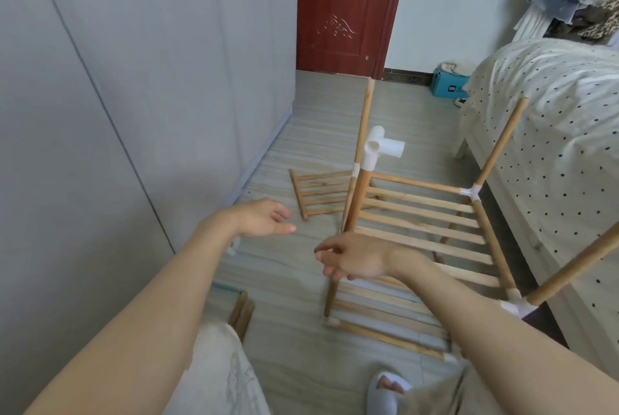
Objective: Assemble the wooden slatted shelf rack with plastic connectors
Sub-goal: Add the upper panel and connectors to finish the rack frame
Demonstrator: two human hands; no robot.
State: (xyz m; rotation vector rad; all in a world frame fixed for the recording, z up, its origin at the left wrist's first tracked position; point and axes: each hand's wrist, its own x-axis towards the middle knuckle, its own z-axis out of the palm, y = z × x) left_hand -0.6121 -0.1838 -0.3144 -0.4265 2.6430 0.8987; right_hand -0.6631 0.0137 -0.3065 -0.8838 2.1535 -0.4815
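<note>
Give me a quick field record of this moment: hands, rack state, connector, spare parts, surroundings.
left hand: open, above the floor, holding nothing
right hand: fingers loosely curled, empty, in front of the near post
rack: partly built, slatted shelf low down, four posts up
white connector: on top of the near-left post, sockets open
spare slatted panel: flat on the floor, beyond the left hand
loose dowels: on the floor by the knee
bed: right of the rack
</note>
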